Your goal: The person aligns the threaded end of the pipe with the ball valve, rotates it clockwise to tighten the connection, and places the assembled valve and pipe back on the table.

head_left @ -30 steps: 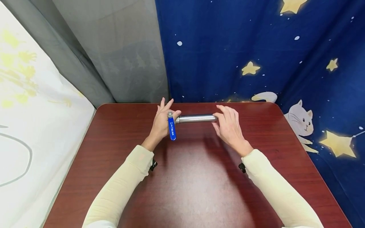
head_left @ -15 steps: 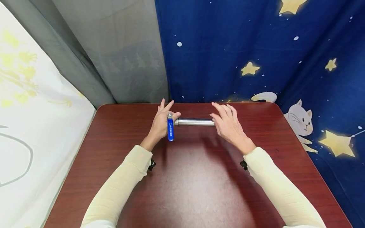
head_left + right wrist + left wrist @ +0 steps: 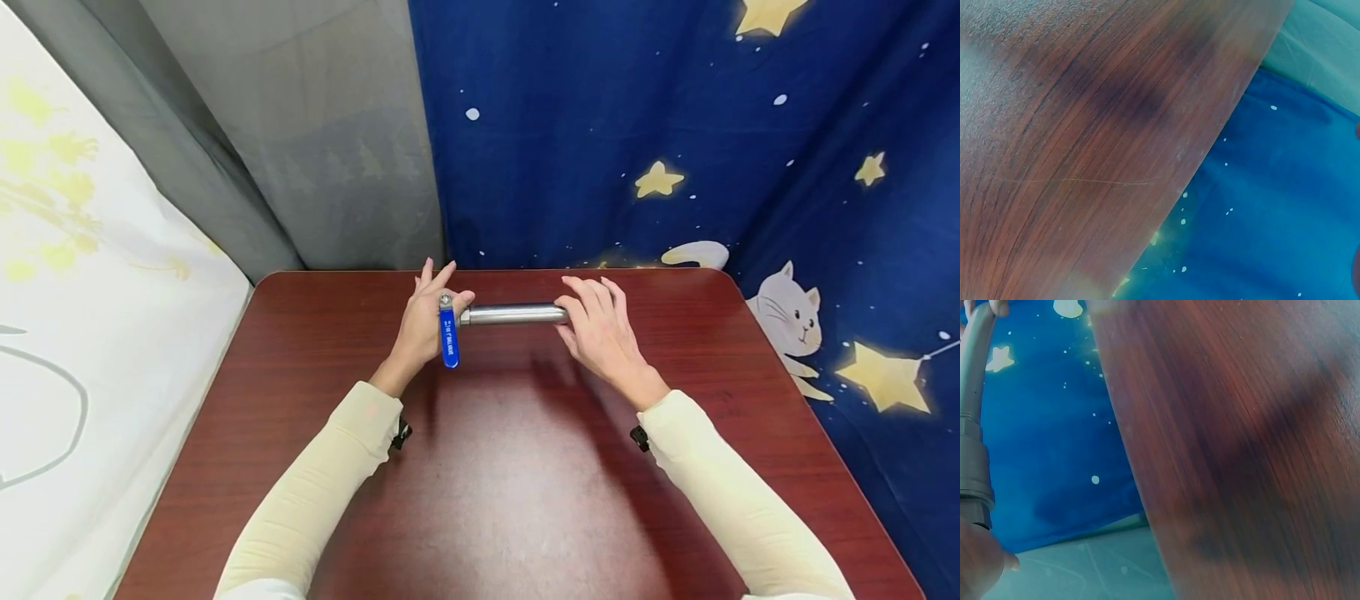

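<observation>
A ball valve with a blue lever handle (image 3: 448, 337) is gripped by my left hand (image 3: 417, 332), two fingers stretched out toward the far side. Its body is mostly hidden in that hand. From the valve a shiny steel pipe (image 3: 517, 314) runs level to the right, held over the far half of the table. My right hand (image 3: 604, 333) pinches the pipe's right end between thumb and fingers. In the left wrist view, the pipe (image 3: 971, 375) and its stepped fitting (image 3: 974, 469) run down the left edge. Little of my right hand (image 3: 1356, 269) shows in its own wrist view.
A reddish-brown wooden table (image 3: 510, 467) lies under both hands, casting arm shadows. Behind its far edge hang a grey curtain (image 3: 337, 150) and a blue star-patterned curtain (image 3: 570, 150). A white printed cloth (image 3: 90, 375) hangs at the left.
My right fingers reached forward over the pipe's end half a second ago and are now drawn back round it. The pipe rose slightly. My left hand stays nearly still.
</observation>
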The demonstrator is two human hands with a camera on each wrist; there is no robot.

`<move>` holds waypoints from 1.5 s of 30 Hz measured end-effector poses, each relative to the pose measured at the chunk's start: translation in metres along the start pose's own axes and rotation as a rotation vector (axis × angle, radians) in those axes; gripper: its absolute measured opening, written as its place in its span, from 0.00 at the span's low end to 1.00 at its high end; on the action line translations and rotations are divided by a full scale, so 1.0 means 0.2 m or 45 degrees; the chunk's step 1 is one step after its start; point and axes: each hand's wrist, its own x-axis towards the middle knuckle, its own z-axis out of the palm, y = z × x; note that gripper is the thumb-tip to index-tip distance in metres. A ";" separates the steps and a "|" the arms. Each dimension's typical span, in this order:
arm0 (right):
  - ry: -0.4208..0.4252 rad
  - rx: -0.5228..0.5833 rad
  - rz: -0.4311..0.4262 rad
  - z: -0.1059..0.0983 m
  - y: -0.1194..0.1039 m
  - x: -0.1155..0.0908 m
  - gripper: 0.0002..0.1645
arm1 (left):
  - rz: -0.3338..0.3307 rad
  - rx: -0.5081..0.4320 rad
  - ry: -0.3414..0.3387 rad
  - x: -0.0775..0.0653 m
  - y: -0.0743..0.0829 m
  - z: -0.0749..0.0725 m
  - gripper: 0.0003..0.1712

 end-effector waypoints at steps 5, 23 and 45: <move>0.009 -0.011 -0.003 0.00 0.00 0.00 0.19 | -0.030 -0.045 0.011 0.00 0.01 0.00 0.25; -0.044 -0.031 -0.017 0.00 0.01 0.00 0.33 | -0.026 -0.177 0.109 0.02 0.02 0.01 0.19; -0.009 -0.060 0.003 0.01 0.04 0.01 0.22 | -0.032 -0.206 0.159 0.03 0.01 0.03 0.19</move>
